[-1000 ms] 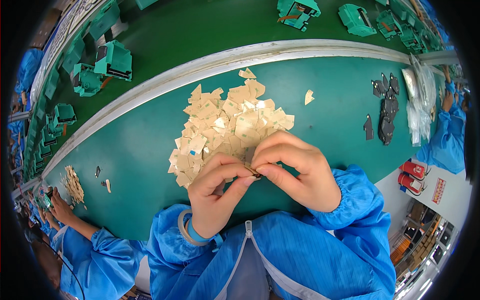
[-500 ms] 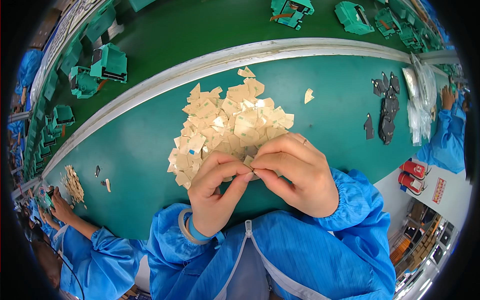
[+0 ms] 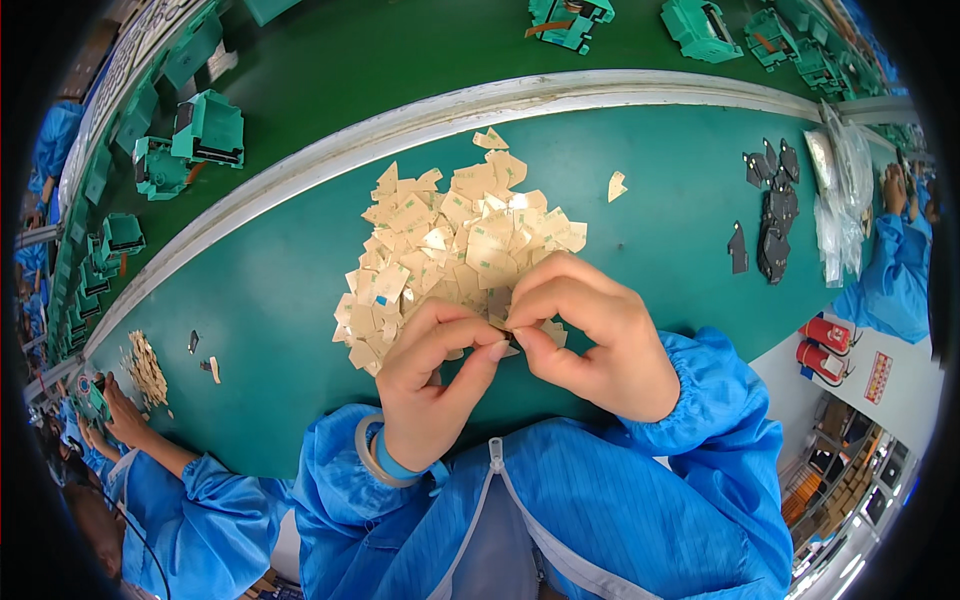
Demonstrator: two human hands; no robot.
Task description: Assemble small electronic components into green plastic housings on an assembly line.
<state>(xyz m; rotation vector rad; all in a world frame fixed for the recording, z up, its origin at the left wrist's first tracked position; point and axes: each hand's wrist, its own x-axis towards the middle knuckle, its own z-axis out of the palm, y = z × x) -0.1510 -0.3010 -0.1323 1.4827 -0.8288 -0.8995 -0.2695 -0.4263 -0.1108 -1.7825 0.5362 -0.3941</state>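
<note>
My left hand (image 3: 432, 372) and my right hand (image 3: 605, 345) meet fingertip to fingertip over the near edge of a heap of cream paper-backed pieces (image 3: 430, 235). Both are closed in a pinch. Between them is a small dark piece with a cream face (image 3: 510, 340), mostly hidden by the fingers. The left thumb and forefinger grip it from the left. At its right side the right thumb and forefinger are pressed together. The heaped pieces are flat and angular, some with green print.
One loose cream piece (image 3: 617, 186) lies right of the heap. Black flat parts (image 3: 776, 225) and clear plastic bags (image 3: 845, 200) are farther right. A metal rail (image 3: 450, 108) divides the green table from a belt carrying green housings (image 3: 212, 130). Co-workers' arms show on both sides.
My right hand has shifted slightly up, its fingers more arched, and a dark bit shows between the fingertips. My left hand has hardly moved. Housings on the belt have slid a little left.
</note>
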